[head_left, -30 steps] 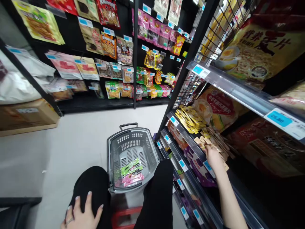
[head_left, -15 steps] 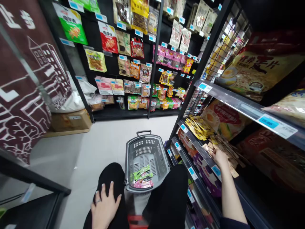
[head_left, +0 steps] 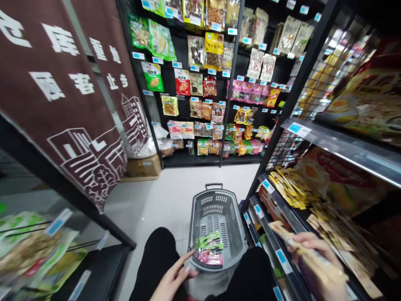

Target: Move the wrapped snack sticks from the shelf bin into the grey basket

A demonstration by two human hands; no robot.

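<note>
My right hand [head_left: 318,261] is closed round a few tan stick packets [head_left: 290,237], lifted just off the shelf at the lower right, blurred by motion. The rest of the tan packet pile [head_left: 340,234] lies on that shelf behind it, next to a heap of yellow packets [head_left: 290,188]. My left hand [head_left: 172,280] rests with fingers stretched out, its fingertips touching the near rim of a grey shopping basket [head_left: 232,246]. The basket stands on the floor between my black-trousered knees and holds green and pink packets [head_left: 208,247].
Black shelving with blue price tags [head_left: 266,184] runs along the right. A far rack of hanging snack bags [head_left: 206,88] faces me. A dark red curtain with white characters [head_left: 62,92] hangs at the left above a shelf of bags [head_left: 34,246]. A cardboard box [head_left: 142,166] sits on the pale floor.
My right hand has pulled back from the shelf pile with tan packets in it. My left hand slid from my knee to the basket rim. The view has tilted up and leftward.
</note>
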